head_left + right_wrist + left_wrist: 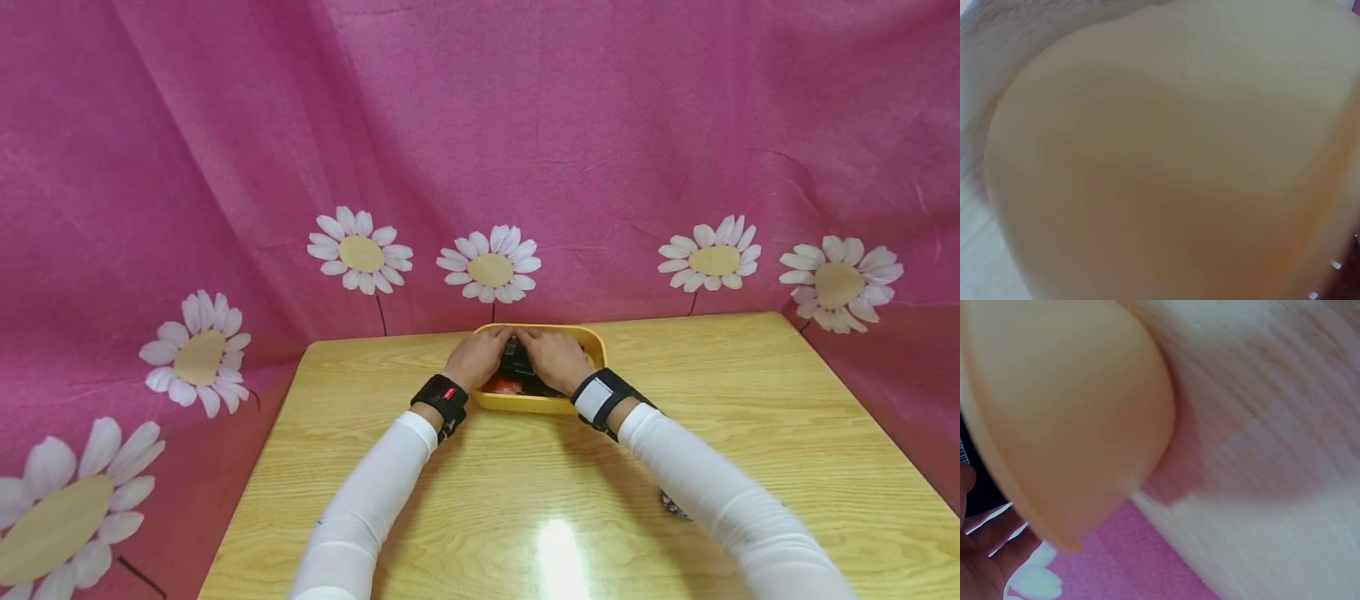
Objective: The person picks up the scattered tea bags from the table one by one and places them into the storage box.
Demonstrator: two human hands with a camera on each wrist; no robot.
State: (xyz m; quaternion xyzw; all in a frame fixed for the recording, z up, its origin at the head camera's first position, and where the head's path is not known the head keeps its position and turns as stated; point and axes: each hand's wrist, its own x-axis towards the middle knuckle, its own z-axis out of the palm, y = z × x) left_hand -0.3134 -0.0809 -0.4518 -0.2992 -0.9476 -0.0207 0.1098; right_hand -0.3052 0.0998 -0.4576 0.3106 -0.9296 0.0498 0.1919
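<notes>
A yellow plastic bin [525, 405] stands at the far edge of the table, with both hands over it. My left hand [477, 357] grips one side of a black box-like item [516, 357]; in the left wrist view a barcode label shows on the item, with thumb and fingers about it. My right hand [557, 358] curves round the item's other side, the two hands almost meeting at the top; its fingertips are hidden. Below lies something red [504, 385] in the bin. The bin's outer wall [1147, 156] fills most of the right wrist view.
The light wood table [510, 492] reaches toward me from the bin. A small patterned object [672, 505] lies partly behind the right forearm. Pink cloth [600, 150] with white daisies hangs close behind the table and along its sides.
</notes>
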